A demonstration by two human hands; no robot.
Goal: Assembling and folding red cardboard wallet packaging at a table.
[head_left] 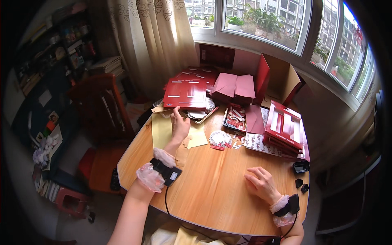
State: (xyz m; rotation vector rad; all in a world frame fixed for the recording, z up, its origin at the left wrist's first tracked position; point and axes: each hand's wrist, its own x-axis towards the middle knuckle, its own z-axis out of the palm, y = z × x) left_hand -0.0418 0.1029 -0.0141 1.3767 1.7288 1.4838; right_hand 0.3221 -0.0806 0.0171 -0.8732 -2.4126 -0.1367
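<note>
My left hand [180, 124] reaches to the far left of the table, its fingers apart. Its index fingertip is at the near edge of a flat red printed card sheet [185, 92], which lies on top of a pile; whether it touches cannot be told. Below that hand are yellow paper sheets [197, 136] and small brown paper pieces [181, 157]. My right hand [261, 183] rests on the bare wood at the near right, empty, fingers loosely bent and slightly apart. Both wrists wear a pink frilled cuff with a black strapped device and cable.
Pink paper stacks [234, 85] stand at the back beside an open cardboard box [279, 79]. A tray of red and white strips [235, 117], a patterned white round piece [220, 138] and stacked red boxes [286, 126] lie nearer. Small black parts [301, 166] sit at the right edge.
</note>
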